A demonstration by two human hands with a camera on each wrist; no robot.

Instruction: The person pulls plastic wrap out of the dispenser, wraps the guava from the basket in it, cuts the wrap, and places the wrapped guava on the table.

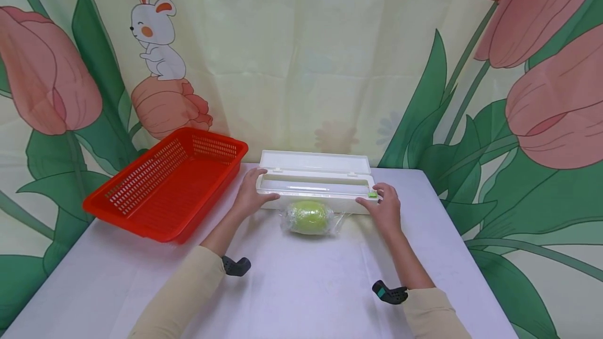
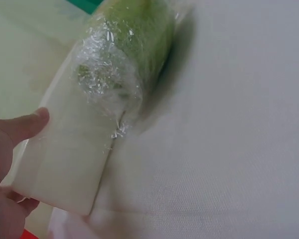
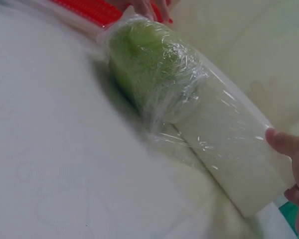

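A white cling film dispenser box point(image 1: 348, 205) stands at the far side of the table with its lid point(image 1: 314, 162) tipped back and a film roll point(image 1: 315, 186) inside. My left hand point(image 1: 248, 195) grips its left end, thumb on the front edge and fingers round the side. At the right end my right hand point(image 1: 387, 211) holds it likewise, beside a green slide cutter point(image 1: 372, 194). Directly before the box lies an oval green fruit point(image 1: 308, 217), wrapped in crinkled clear film. Both wrist views show the fruit point(image 3: 149, 64) close against the box front point(image 2: 65, 164).
To the left sits a red plastic basket point(image 1: 176, 187) with slotted walls. White cloth covers the table point(image 1: 311, 286). Behind it hangs a curtain point(image 1: 301, 67) printed with tulips and a rabbit. A black wrist device point(image 1: 236, 266) is on each forearm.
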